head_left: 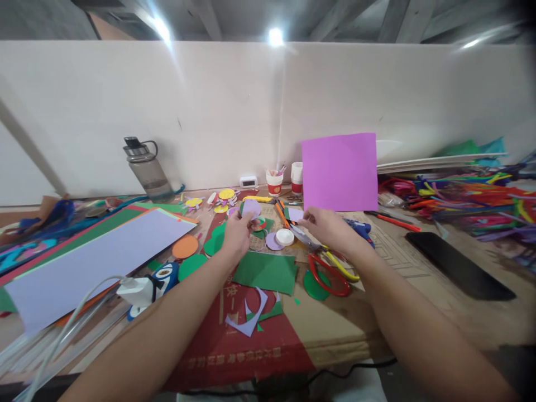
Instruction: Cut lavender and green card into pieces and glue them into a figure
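The person's left hand (237,231) is pinching a small lilac paper circle (251,208) between its fingertips, holding it up just above the table. The right hand (324,226) is gripping the bottom edge of a big pink paper square (340,172), and the square is standing straight up in the air.

Under the right hand, a pair of scissors with red and yellow handles (333,271) is lying on the cardboard-covered table (335,329). A green paper sheet (266,272) is lying between the 2 arms, and a white round lid (285,237) is sitting close to the fingers.

The pink square is being held by only 1 edge, so it could flop over or slip out and land on the mess of cut scraps. The little circle could crumple if the fingers are squeezing too hard. The right wrist is hanging close over the scissors, so it could bump them.
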Motion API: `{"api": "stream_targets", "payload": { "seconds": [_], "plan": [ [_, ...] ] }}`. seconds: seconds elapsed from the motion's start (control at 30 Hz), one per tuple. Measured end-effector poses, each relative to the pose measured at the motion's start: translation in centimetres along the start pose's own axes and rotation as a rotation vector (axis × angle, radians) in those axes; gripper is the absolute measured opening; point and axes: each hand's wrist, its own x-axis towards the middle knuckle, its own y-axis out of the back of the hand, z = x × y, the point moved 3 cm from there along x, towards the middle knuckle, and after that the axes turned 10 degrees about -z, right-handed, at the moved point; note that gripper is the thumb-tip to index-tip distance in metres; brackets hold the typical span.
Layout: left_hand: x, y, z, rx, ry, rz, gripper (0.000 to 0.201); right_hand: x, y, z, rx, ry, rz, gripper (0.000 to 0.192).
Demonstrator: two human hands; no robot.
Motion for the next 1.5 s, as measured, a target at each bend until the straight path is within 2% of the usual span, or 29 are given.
{"api": "stream_targets", "payload": {
  "seconds": [0.13,0.23,0.37,0.57,0.7,0.77,0.97,1.1,1.17,1.27,1.33,1.4,1.5],
  "plan": [
    [-0.1,0.0,0.0,-0.026,-0.034,0.005,0.031,-1.7,-0.1,0.0,-0.239,-0.066,-0.173,0.025],
    [-0.1,-0.1,0.0,-0.052,-0.033,0.009,0.03,-2.9,-0.7,-0.2,-0.398,-0.081,-0.249,0.036],
    [0.2,0.1,-0.2,-0.083,-0.026,0.004,0.031,-4.2,-1.5,-0.2,-0.436,-0.142,-0.332,0.045],
    [0.2,0.1,-0.2,-0.017,-0.045,0.012,0.03,-5.7,-2.0,0.6,-0.399,-0.112,-0.299,0.057],
    [0.1,-0.1,-0.3,0.0,-0.045,0.001,0.029,-6.2,-2.5,1.4,-0.462,-0.121,-0.349,0.048],
    [0.0,-0.1,-0.3,0.004,-0.043,-0.012,0.029,-6.1,-2.6,1.6,-0.45,-0.117,-0.314,0.044],
    [-0.2,-0.3,-0.1,0.008,-0.05,-0.046,0.027,-6.2,-0.7,2.9,-0.105,-0.097,-0.115,0.035],
    [0.0,-0.3,-0.3,-0.003,-0.035,-0.039,0.029,-6.8,1.4,3.3,0.281,-0.07,0.196,0.041],
    [0.1,-0.3,-0.4,0.004,-0.039,-0.054,0.03,-6.7,2.1,2.7,0.505,-0.011,0.376,0.042],
    [0.3,-0.3,-0.5,0.012,-0.038,-0.077,0.033,-5.6,2.6,0.8,0.765,0.113,0.571,0.035],
    [0.2,-0.3,-0.4,0.011,-0.034,-0.091,0.033,-4.3,2.4,-0.6,0.903,0.187,0.586,0.03],
    [0.2,-0.3,-0.3,0.016,-0.042,-0.113,0.033,-2.6,1.8,-1.8,0.97,0.208,0.485,0.023],
    [0.0,-0.2,-0.4,0.049,-0.058,-0.113,0.032,-0.7,0.6,-2.6,1.013,0.27,0.369,0.024]
  ]
}}
